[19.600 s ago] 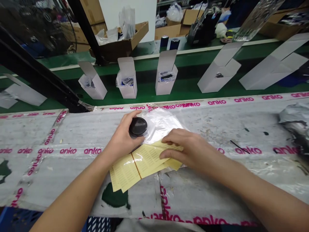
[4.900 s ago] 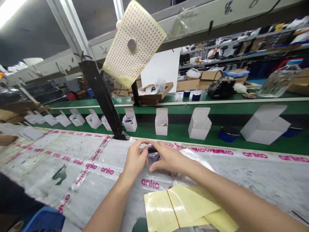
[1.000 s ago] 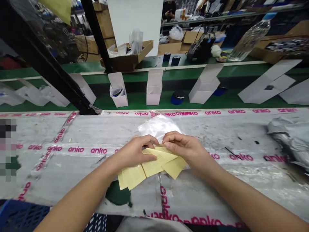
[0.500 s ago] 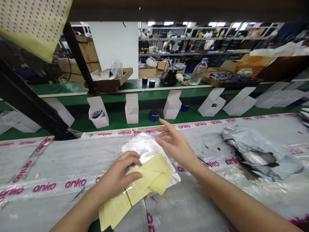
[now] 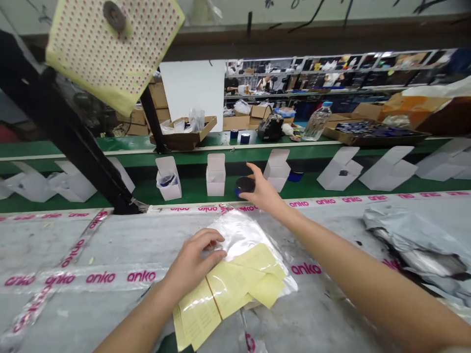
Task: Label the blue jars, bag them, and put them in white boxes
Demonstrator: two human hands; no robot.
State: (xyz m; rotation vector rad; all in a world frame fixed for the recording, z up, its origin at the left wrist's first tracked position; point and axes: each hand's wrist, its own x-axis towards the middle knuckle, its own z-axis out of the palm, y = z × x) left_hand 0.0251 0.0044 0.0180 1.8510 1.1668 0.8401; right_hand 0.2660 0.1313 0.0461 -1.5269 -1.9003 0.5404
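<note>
My right hand (image 5: 263,192) reaches out to the green conveyor belt (image 5: 191,192) and curls round a dark round jar (image 5: 244,185), fingers over its top and thumb under it. Nearer to me, my left hand (image 5: 194,261) lies on the taped worktable (image 5: 110,245). Its fingers are curled and pinched at the edge of a stack of clear plastic bags (image 5: 239,229), beside the yellow label sheets (image 5: 235,285). What the fingertips pinch is hidden.
Open white boxes (image 5: 169,179) (image 5: 216,175) (image 5: 276,169) stand in a row on the belt. A black slanted post (image 5: 73,132) rises at the left with a dotted sticker sheet (image 5: 110,44) hanging above. A crumpled grey bag (image 5: 415,240) lies on the right.
My right hand has left the label sheets, stretched forward to the belt and closed round the dark jar. My left hand stays on the sheets and bags. The view has tilted up.
</note>
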